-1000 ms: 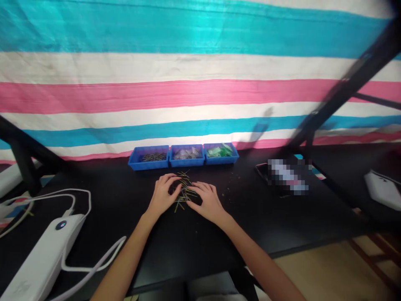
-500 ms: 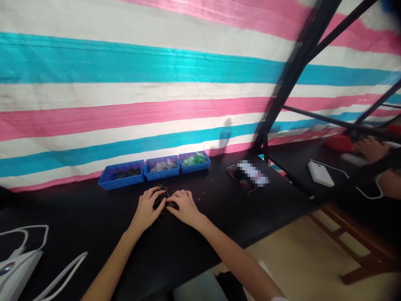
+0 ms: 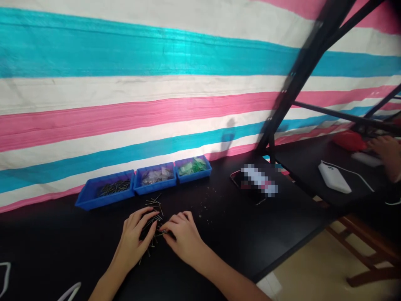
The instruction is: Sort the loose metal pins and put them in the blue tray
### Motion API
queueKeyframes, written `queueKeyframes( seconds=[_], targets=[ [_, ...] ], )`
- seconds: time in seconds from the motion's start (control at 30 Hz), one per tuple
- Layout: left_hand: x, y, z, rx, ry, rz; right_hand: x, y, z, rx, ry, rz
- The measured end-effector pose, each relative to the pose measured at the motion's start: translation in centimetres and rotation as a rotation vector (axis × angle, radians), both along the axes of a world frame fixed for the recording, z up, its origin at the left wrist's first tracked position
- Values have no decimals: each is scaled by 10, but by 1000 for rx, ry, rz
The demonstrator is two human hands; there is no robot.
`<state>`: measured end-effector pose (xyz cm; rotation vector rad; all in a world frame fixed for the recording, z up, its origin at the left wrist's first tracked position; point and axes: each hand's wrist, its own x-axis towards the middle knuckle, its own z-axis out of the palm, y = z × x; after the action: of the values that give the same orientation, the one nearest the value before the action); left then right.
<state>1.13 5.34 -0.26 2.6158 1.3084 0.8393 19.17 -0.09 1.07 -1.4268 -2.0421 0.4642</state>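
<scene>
A loose heap of thin, nail-like metal pins [image 3: 158, 217] lies on the black table between my hands. My left hand [image 3: 131, 240] curves around the heap's left side, fingers apart and thumb spread, touching its edge. On the other side, my right hand [image 3: 184, 240] has its thumb and forefinger closed at the pins; exactly how many it grips is hidden. Behind the heap, a blue tray [image 3: 108, 201] contains more such pins. Beside it, a second blue tray [image 3: 156, 187] holds small clear plastic packets, and a third [image 3: 196, 174] holds green and clear packets.
A phone [image 3: 237, 179], partly pixelated, lies right of the trays, with small crumbs scattered nearby. A striped sheet [image 3: 188, 92] hangs behind the table, crossed by a black metal frame [image 3: 293, 85]. Farther right are a white device [image 3: 335, 177], a red item [image 3: 349, 140] and another person's hand [image 3: 387, 146].
The view has shifted closer, so the trays and hands appear larger and lower. My hands have moved slightly apart, showing more of the pin heap.
</scene>
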Motion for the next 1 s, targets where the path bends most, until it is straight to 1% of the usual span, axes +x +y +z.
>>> queueKeyframes(
  seconds=[0.23, 0.47, 0.6, 0.73, 0.87, 1.0],
  targets=[
    [-6, -1, 2, -20, -38, 6, -10, 0, 0, -75, 100, -58],
    [-7, 1, 0, -33, -64, 8, -11, 0, -3, -70, 127, -66],
    [-9, 4, 0, -22, -94, 24, -11, 1, -1, -73, 149, -66],
    [-10, 3, 4, 1, -122, 42, -10, 3, 4, -79, 215, -79],
    [-8, -1, 10, 13, -118, 4, -10, 5, 10, -98, 345, -121],
    [2, -9, 14, 2, -89, -83, -7, 7, 14, -95, 480, -183]
  ],
)
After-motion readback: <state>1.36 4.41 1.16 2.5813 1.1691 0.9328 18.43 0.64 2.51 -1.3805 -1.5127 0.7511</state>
